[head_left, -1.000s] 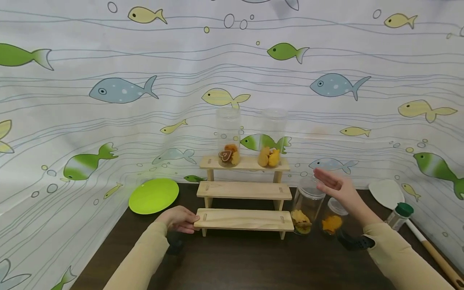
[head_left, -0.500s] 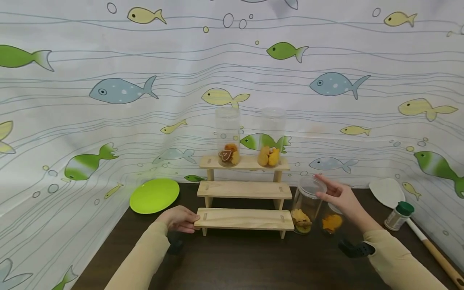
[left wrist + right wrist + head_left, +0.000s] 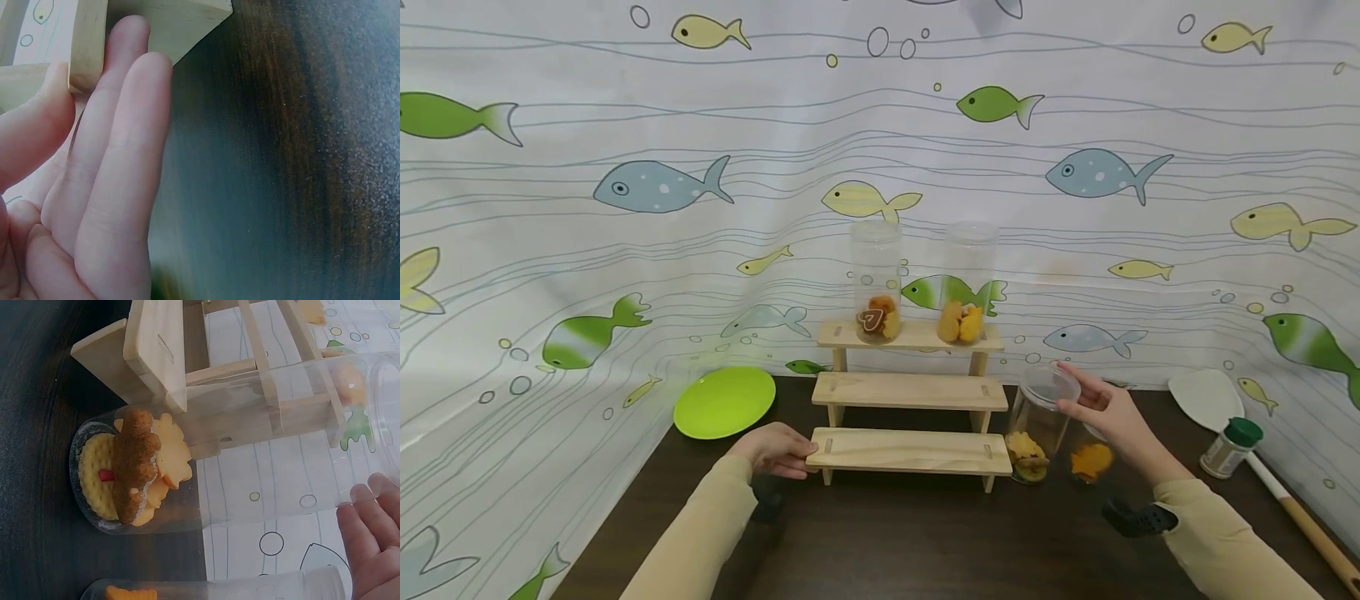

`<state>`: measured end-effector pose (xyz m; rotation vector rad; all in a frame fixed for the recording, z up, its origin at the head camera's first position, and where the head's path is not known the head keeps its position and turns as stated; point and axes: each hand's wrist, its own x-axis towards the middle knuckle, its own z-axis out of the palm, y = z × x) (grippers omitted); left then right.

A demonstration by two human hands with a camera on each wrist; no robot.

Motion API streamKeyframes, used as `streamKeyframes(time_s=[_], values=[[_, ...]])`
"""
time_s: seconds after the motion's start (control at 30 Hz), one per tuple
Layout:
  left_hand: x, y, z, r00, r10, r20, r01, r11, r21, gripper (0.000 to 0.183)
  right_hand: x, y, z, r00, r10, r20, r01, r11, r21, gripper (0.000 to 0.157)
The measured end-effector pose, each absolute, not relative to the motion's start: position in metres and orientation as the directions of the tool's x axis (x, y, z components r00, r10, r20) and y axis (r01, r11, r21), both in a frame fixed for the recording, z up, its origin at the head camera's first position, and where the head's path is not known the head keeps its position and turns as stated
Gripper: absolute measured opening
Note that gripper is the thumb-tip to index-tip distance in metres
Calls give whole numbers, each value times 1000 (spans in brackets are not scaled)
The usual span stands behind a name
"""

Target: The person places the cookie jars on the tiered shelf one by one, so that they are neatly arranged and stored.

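Hands (image 3: 1111, 415) on shelf (image 3: 913, 449) and part-hidden jar (image 3: 1042, 417)

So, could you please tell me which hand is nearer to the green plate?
Left. The left hand grips the wooden stand, close to the right of the green plate; the right hand is beyond the stand, at the tall jar.

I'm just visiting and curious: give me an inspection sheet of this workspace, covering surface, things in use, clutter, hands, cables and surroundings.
Surface: dark wood-look table.
Job's things: three-step wooden stand, two biscuit jars on its top step; tall jar and smaller jar at its right.
Clutter: green plate, green-capped shaker, white-headed spatula.
Hands: left hand grips the lowest step's end; right hand holds the tall jar's top.
Cables: nothing seen.
Surroundings: white fish-patterned backdrop.
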<state>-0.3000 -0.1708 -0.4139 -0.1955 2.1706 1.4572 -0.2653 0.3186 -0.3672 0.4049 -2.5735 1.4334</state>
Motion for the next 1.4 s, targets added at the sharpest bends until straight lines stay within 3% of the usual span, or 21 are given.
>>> streamKeyframes(time_s=[0.87, 1.4], values=[[-300, -172, -416, -856, 160, -492, -398, 404, 824, 32, -263, 317, -369, -944, -103, 314, -325, 463, -824, 56], [-301, -172, -419, -865, 157, -476, -381, 411, 828, 31, -251, 319, -332, -935, -30, 352, -328, 447, -832, 62]])
